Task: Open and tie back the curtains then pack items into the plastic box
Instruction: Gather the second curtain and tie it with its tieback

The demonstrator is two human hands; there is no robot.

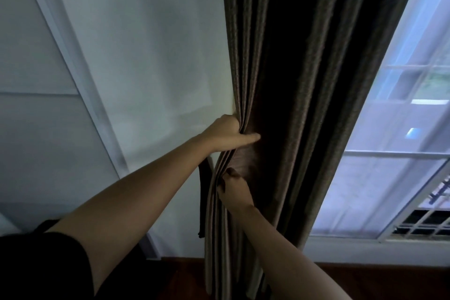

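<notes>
A pale wall (146, 56) fills the left of the view. Against its right edge hangs the dark brown curtain (304, 80), drawn into a thick bunch of folds. Its long axis runs from the top of the frame down to the dark floor (365, 282), leaning slightly left toward the bottom. The bright window (401, 129) stands uncovered to its right. Both bare arms reach forward and up. The left hand (226, 133) grips the bunch's left edge at mid-height, with its fingers curled out of sight behind the folds and its thumb (250, 138) laid straight across the front, pointing right. Just below, the right hand (235, 190) shows its back, its fingertips pinching folds near the same edge. A narrow dark strap (202, 202) dangles beside the curtain, under the left wrist.
</notes>
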